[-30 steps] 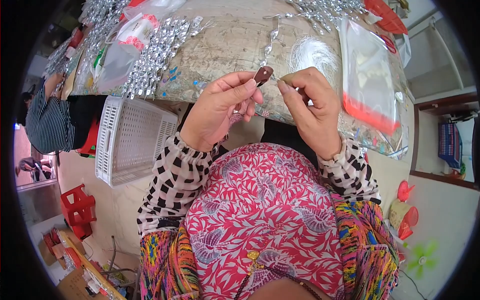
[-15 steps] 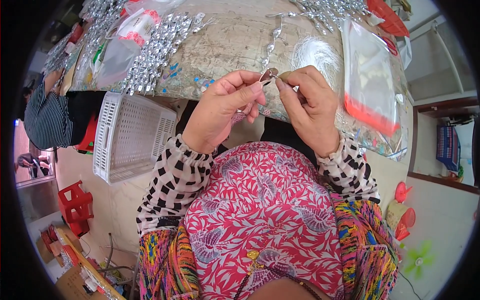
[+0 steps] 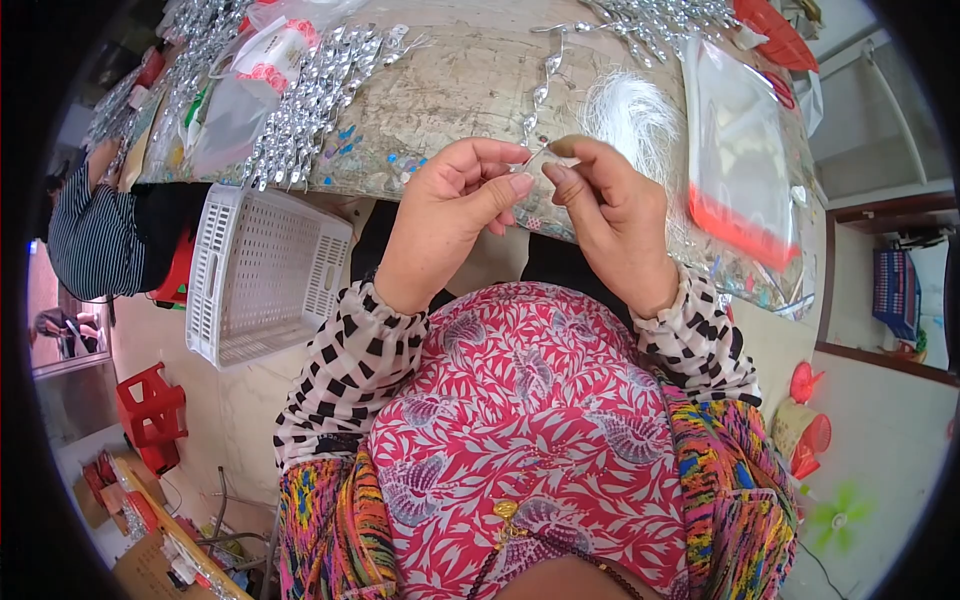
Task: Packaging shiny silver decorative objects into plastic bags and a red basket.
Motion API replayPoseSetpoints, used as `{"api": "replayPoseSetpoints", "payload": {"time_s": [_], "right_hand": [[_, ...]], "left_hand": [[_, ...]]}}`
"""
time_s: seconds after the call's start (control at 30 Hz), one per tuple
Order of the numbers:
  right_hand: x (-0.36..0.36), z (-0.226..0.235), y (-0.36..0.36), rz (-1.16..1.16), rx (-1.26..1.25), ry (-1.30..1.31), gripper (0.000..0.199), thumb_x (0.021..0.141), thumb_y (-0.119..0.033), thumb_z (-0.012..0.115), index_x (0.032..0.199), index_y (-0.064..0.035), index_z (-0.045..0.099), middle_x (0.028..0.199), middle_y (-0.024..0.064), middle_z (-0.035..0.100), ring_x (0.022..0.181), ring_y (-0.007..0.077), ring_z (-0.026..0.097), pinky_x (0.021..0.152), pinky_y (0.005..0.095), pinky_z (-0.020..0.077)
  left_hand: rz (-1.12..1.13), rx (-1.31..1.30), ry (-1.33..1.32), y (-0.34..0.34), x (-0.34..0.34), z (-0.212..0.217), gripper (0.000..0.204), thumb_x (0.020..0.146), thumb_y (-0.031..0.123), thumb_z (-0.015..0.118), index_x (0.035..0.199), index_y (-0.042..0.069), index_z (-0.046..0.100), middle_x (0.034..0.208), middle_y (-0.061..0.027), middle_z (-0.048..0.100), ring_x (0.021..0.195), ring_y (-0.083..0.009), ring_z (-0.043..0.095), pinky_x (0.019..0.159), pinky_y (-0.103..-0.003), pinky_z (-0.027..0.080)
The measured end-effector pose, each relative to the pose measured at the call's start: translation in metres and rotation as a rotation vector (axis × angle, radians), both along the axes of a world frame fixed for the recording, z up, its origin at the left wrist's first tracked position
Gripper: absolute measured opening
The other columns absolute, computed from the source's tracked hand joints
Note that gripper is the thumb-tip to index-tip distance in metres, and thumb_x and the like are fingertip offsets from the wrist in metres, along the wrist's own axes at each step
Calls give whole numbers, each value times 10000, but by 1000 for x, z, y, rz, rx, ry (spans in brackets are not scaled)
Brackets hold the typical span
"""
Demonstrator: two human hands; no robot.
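Over the table's near edge, my left hand [image 3: 448, 205] and my right hand [image 3: 618, 215] meet almost fingertip to fingertip. Both are closed in a pinch on the near end of a silver bead strand [image 3: 545, 88], whose shiny pieces run away from me across the tabletop. The small bit between the fingertips is partly hidden and too fine to make out fully. Just beyond my right hand lies a loose bundle of white threads [image 3: 630, 110]. Left of my hands, finished-looking silver strands [image 3: 318, 95] spread in a row over the table.
A clear plastic bag with a red band [image 3: 745, 150] lies at the right. Small blue pieces [image 3: 345, 140] dot the worn table [image 3: 450, 90]. A white plastic crate [image 3: 265, 270] stands below at left, near a red stool [image 3: 150, 410]. Another person [image 3: 95, 230] sits far left.
My left hand has turned and its fingers have straightened somewhat. The right fingertips have shifted slightly left, closer to the left ones. The strand's far part stays in place.
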State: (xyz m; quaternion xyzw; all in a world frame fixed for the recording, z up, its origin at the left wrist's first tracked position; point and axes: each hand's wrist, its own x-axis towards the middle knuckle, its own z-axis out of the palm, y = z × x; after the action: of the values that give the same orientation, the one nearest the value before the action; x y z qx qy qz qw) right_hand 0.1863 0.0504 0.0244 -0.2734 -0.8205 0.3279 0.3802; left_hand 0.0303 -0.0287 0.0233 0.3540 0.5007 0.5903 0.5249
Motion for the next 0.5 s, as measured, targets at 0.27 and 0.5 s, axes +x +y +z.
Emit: {"api": "replayPoseSetpoints", "payload": {"time_s": [0.27,0.5], "right_hand": [[2,1,2,135,-310,48,312,899,-24,555,1176,-4,413,787,51,629,745,78,578,665,204,454],[1,2,5,211,-445,148,348,904,-42,554,1206,-6,384,760,32,592,751,82,562,718,210,436]], "left_hand": [[3,-6,21,0,0,-1,249,870,108,626,1101,20,603,820,12,604,676,-38,531,603,-175,435],[-5,10,29,-2,1,-2,255,879,107,612,1118,19,626,824,8,616,660,-37,521,597,-175,435]]}}
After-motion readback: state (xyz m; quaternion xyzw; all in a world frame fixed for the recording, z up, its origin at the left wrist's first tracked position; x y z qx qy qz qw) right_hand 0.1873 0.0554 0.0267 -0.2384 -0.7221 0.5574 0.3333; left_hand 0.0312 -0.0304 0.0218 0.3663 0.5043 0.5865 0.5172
